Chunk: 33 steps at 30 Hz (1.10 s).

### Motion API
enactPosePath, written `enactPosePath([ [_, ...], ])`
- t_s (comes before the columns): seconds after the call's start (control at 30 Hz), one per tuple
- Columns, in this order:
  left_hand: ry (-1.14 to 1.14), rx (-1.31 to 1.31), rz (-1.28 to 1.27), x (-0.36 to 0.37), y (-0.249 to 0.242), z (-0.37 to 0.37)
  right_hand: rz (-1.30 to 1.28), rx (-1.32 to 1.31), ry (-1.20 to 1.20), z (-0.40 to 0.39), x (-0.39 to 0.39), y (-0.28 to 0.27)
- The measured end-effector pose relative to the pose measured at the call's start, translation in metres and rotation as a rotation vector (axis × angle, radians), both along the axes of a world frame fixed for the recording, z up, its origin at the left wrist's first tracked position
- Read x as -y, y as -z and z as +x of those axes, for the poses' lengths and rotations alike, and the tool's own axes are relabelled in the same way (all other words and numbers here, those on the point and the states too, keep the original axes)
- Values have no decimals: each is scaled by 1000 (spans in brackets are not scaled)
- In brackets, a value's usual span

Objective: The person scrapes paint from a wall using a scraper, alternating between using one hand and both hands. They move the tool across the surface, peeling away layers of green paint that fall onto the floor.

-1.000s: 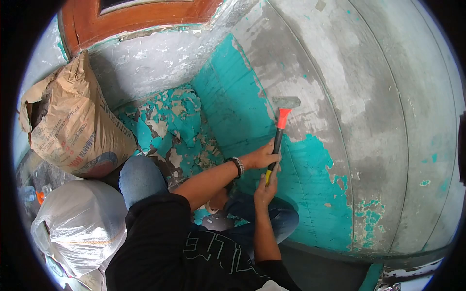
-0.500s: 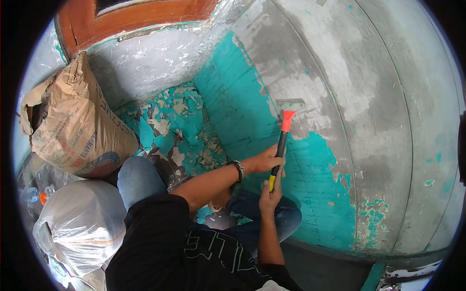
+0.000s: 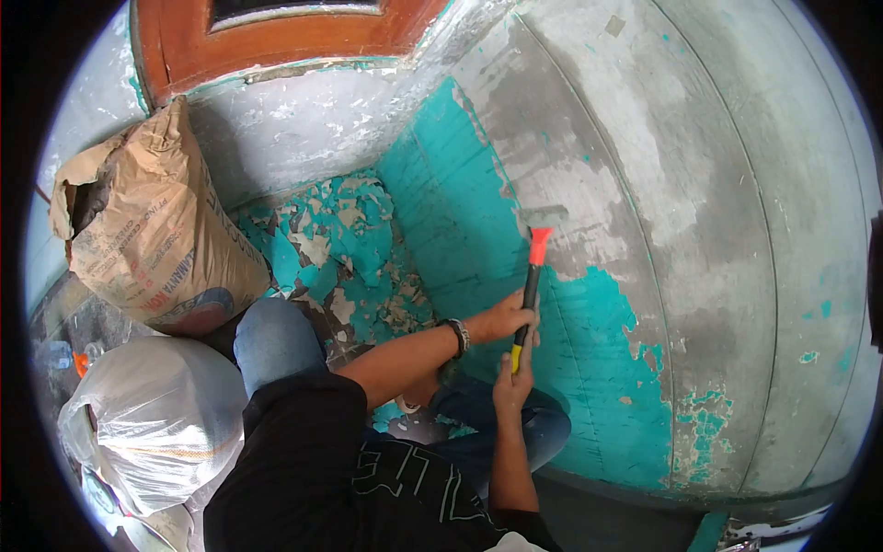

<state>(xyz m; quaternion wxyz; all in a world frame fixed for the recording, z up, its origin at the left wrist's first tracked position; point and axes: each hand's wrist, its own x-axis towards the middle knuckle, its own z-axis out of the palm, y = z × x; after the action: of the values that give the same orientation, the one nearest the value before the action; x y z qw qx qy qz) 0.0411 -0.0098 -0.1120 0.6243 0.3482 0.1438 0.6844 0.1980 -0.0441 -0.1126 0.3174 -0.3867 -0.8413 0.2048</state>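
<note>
A long-handled scraper [image 3: 532, 285] with a black shaft, red neck and yellow end slants up across the wall. Its grey blade [image 3: 544, 218], slightly blurred, lies against bare grey wall just beyond the edge of the teal paint [image 3: 589, 368]. My left hand [image 3: 501, 319], with a bracelet at the wrist, is wrapped round the black shaft. Lower down, my right hand [image 3: 512, 379] closes on the yellow end of the handle.
Teal paint flakes [image 3: 340, 239] are heaped on the floor in the corner. To the left stand a torn paper sack [image 3: 166, 230] and a full white plastic bag [image 3: 156, 414], close to my bent knee [image 3: 276, 342]. An orange-brown wooden frame [image 3: 276, 46] is set in the far wall.
The view has tilted, so the surroundings sit lower in the frame. Against the wall, the scraper blade has shifted slightly left. Both hands keep their hold on the handle.
</note>
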Motion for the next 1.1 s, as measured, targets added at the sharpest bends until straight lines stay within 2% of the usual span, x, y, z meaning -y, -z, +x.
enactPosePath([
  [0.13,-116,16,-56,-14,-1,-46,-76,76,-16,-50,-9,-15],
  [0.2,-191,-3,-96,-16,-1,-67,10,148,11,-78,-13,-14],
  [0.33,-334,-71,-183,-26,-3,-106,119,-3,-87,-130,-22,-15],
  [0.43,-466,-130,-278,-43,1,-152,-29,115,-43,-178,-37,-28],
  [0.5,-778,-317,-451,-57,9,-182,-213,150,-133,-210,-50,-37],
  [0.53,-783,-312,-451,-54,11,-186,-211,154,-138,-217,-49,-39],
  [0.6,-844,-83,-451,-43,10,-196,-227,67,-257,-233,-43,-40],
  [0.63,-852,-85,-448,-38,8,-194,-225,63,-263,-231,-43,-30],
  [0.7,-851,237,-353,-22,11,-179,34,-71,-403,-211,-36,-2],
  [0.73,-852,206,-375,-16,9,-170,29,-75,-407,-198,-26,-1],
  [0.8,-801,154,-364,-11,10,-155,-694,-181,-232,-165,-4,-11],
  [0.9,-720,63,-322,-7,3,-131,-733,-261,-164,-135,24,-25],
  [1.03,-589,78,-237,6,-21,-104,-662,-298,-145,-107,35,-33],
  [1.1,-440,107,-160,15,-32,-99,-912,-481,-146,-102,37,-41],
])
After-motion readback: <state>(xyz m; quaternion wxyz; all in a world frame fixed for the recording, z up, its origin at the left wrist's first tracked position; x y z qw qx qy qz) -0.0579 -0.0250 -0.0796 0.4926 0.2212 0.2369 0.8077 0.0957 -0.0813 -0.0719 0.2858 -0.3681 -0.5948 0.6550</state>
